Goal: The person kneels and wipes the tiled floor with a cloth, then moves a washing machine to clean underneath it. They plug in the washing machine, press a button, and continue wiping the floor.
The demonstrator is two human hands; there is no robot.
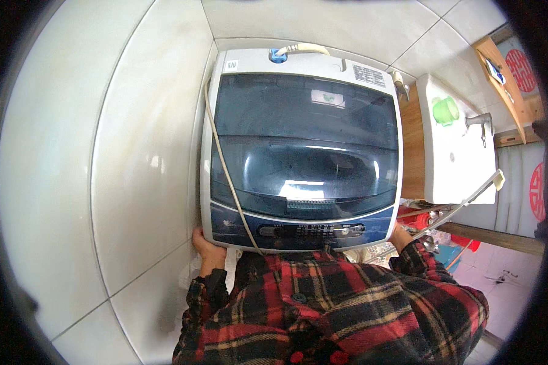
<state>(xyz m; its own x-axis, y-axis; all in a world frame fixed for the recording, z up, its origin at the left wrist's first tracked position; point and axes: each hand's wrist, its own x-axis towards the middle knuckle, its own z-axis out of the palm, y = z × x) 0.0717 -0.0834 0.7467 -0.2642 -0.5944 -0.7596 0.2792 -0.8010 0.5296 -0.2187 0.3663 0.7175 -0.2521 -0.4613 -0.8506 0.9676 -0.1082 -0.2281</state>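
A top-loading washing machine with a white body and a dark see-through lid stands before me, the lid down. My left hand grips its near left corner, close to the tiled wall. At the near right corner is my right hand, pressed around the machine's side; most of its fingers are hidden behind the body. A cream cord runs slantwise over the lid and control panel towards my chest. At the back, a cream hose joins a blue inlet fitting.
Tiled walls close in at the left and back. To the right, a white washbasin holds a green cup beside a tap. A metal pole leans near my right arm. An open wooden cabinet door hangs above.
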